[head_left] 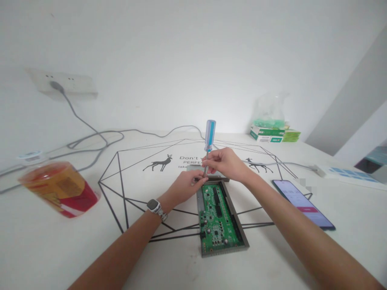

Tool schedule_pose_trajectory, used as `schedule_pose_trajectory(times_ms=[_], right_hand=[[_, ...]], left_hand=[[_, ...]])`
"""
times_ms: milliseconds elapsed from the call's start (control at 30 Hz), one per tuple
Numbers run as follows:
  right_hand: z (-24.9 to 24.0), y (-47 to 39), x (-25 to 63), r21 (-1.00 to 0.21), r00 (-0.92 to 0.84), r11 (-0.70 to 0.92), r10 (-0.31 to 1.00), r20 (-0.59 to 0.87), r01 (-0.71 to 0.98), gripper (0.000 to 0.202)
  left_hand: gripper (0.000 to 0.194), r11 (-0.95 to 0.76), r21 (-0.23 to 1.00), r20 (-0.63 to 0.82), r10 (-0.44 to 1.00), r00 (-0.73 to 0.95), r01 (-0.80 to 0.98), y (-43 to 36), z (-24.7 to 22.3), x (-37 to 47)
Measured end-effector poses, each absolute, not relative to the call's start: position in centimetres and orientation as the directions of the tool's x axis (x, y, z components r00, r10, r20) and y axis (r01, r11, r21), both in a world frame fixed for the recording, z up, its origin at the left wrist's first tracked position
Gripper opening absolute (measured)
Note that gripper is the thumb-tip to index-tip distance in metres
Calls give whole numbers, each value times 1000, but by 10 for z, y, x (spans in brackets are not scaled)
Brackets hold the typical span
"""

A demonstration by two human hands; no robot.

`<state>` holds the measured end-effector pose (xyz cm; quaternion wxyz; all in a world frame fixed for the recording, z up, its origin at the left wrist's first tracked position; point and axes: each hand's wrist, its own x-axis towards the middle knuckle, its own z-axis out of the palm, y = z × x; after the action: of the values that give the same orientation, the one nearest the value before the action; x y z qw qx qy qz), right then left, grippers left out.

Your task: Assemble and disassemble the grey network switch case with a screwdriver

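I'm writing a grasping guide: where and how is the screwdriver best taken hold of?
Probably by the handle, coming from above: the screwdriver stands nearly upright with that thick end uppermost and uncovered, while the right hand pinches the thin shaft below.

White wall [181, 72], power socket [81, 83], deer-printed white table [169, 270]

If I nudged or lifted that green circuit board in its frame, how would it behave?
The green circuit board would probably stay stiff, since a grey, metal-looking frame borders it. It seems unlikely to roll or tip, lying low and flat on the white table. Its small raised components look exposed, so they may be fragile.
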<state>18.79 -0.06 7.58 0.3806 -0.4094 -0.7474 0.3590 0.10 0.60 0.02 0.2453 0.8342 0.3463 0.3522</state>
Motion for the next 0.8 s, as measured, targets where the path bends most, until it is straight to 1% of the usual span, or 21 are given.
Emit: schedule_pose_trajectory(times_ms=[67,233,400,500,667,733,800], right_hand=[[74,-1,187,-838,-364,419,885,291,349,17],[74,-4,180,-781,-310,449,889,338,435,18],[70,-6,175,-724,-208,452,890,406,522,26],[67,-7,171,-710,-156,448,885,438,543,30],[65,-11,166,-678,-105,445,871,481,585,34],[66,-11,167,-681,-120,446,874,470,581,34],[69,-10,170,-727,-186,441,894,408,527,26]], left_hand=[[20,-645,637,460,757,464,421,6,-1,2],[19,-609,699,537,793,286,375,3,-3,9],[18,-557,793,526,830,185,246,-2,-3,17],[20,-529,823,503,848,167,210,-3,-3,18],[21,-531,817,501,847,180,225,-2,-3,16],[18,-541,808,500,839,212,234,-2,-3,15],[16,-557,793,502,826,255,245,-2,-2,13]])
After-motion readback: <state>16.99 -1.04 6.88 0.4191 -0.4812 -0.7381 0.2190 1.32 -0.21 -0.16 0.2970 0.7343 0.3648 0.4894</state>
